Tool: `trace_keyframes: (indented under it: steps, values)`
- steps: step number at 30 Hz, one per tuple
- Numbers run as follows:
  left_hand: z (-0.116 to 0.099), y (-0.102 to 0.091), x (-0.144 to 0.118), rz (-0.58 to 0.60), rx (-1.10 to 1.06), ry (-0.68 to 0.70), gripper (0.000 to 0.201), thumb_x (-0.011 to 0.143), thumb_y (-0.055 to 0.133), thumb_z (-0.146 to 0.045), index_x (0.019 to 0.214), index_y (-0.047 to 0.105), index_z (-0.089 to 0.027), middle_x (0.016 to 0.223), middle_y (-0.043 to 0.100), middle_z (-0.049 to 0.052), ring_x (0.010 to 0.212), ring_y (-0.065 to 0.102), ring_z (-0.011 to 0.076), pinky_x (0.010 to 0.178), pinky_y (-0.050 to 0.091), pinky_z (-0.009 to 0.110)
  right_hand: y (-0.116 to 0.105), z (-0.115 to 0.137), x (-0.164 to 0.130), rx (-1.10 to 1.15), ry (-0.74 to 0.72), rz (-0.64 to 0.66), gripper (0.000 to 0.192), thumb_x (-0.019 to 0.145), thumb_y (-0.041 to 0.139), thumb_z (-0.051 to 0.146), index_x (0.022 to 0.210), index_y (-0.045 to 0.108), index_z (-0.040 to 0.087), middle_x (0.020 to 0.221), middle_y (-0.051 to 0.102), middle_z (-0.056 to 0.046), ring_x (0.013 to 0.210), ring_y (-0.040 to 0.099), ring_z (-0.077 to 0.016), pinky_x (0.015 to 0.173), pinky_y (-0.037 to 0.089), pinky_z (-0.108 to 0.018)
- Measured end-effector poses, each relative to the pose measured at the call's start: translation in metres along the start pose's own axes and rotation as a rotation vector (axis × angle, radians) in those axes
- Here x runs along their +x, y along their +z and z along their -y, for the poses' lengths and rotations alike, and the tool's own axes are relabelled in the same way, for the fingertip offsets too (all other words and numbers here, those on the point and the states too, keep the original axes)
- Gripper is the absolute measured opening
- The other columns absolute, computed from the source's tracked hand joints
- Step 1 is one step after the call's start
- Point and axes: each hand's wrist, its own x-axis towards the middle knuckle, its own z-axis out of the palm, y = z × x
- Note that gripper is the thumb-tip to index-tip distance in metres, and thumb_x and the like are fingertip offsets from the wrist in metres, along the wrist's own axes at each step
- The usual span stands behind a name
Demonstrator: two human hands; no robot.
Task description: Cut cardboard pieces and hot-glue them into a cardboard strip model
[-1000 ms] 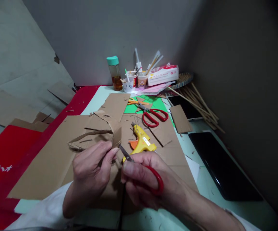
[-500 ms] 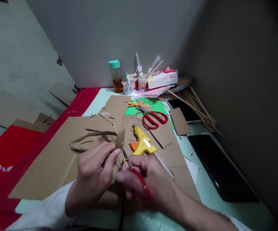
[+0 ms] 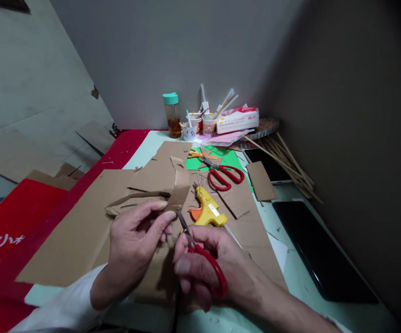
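Observation:
Between the thumb and fingers of my left hand is a bent cardboard strip. Its long, curved part reaches away to the left, over flat cardboard. My right hand grips red-handled scissors, whose blades point up and left at the strip's near edge, close to my left thumb. Whether the blades touch the strip I cannot tell. Just beyond my right hand lies a yellow glue gun with an orange trigger. A second pair of red-handled scissors rests farther back.
Flat cardboard covers much of the table. At the back stand a teal-lidded bottle, paper cups with sticks and a tissue pack. To the right are a black tablet-like device and wooden sticks. A red box is left.
The scissors' blades have drawn slightly back from the strip, and my right hand has shifted a little toward me. My left hand still holds the strip. The camera view has tilted slightly.

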Motion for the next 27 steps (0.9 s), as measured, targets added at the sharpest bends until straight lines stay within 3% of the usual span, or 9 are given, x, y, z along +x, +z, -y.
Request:
trace_keyframes:
  steps: [4,7,10,12,15,17,27]
  values:
    - [0.003,0.000,0.001,-0.012,-0.042,-0.027,0.002,0.083,0.074,-0.020,0.082,0.072,-0.020,0.060,0.065,-0.005,0.045,0.058,0.0091,0.044,0.049,0.019,0.000,0.000,-0.001,-0.027,0.019,-0.019,0.053,0.063,0.091,0.056,0.078,0.056,0.019,0.056,0.062,0.007,0.036,0.046,-0.0029,0.036,0.029,-0.014]
    - [0.008,-0.004,0.009,-0.078,-0.120,-0.072,0.006,0.085,0.074,-0.020,0.083,0.068,-0.020,0.058,0.060,-0.007,0.043,0.052,0.0074,0.042,0.043,0.018,-0.002,0.000,-0.005,-0.016,0.043,0.094,0.049,0.073,0.085,0.058,0.081,0.057,0.018,0.059,0.064,0.005,0.035,0.042,-0.0023,0.033,0.025,-0.013]
    - [0.015,-0.010,0.021,-0.136,-0.193,-0.089,0.012,0.089,0.071,-0.023,0.081,0.062,-0.021,0.059,0.056,-0.008,0.044,0.049,0.0063,0.042,0.040,0.018,0.000,0.000,-0.010,-0.041,0.073,0.158,0.044,0.076,0.082,0.056,0.081,0.059,0.018,0.061,0.064,0.003,0.040,0.046,-0.0044,0.037,0.032,-0.015]
    - [0.018,-0.013,0.025,-0.075,-0.240,-0.124,0.009,0.089,0.072,-0.024,0.086,0.064,-0.021,0.060,0.055,-0.008,0.045,0.051,0.0078,0.042,0.041,0.020,0.002,0.003,-0.013,-0.201,0.024,0.060,0.043,0.075,0.083,0.054,0.078,0.059,0.019,0.062,0.062,0.003,0.046,0.049,-0.0069,0.045,0.037,-0.018]
    - [0.018,-0.014,0.023,0.055,-0.310,-0.180,0.006,0.089,0.072,-0.026,0.089,0.068,-0.021,0.061,0.056,-0.006,0.044,0.051,0.0090,0.041,0.041,0.022,0.003,0.010,-0.017,-0.636,-0.136,-0.132,0.040,0.076,0.084,0.050,0.074,0.059,0.020,0.066,0.061,0.001,0.058,0.051,-0.0111,0.054,0.038,-0.022]
    - [0.017,-0.013,0.019,0.100,-0.351,-0.196,0.005,0.091,0.071,-0.027,0.090,0.069,-0.022,0.063,0.058,-0.006,0.045,0.052,0.0085,0.041,0.040,0.021,0.001,0.014,-0.018,-0.811,-0.199,-0.185,0.038,0.079,0.082,0.050,0.073,0.060,0.020,0.066,0.061,0.001,0.062,0.051,-0.0131,0.057,0.037,-0.024]
    - [0.008,-0.016,0.014,0.229,-0.309,-0.240,0.007,0.092,0.073,-0.031,0.093,0.069,-0.025,0.058,0.059,-0.007,0.048,0.055,0.0067,0.047,0.041,0.017,-0.002,0.008,-0.015,-0.909,-0.172,-0.225,0.038,0.085,0.077,0.046,0.067,0.056,0.020,0.053,0.048,0.007,0.052,0.040,-0.0092,0.048,0.030,-0.022]
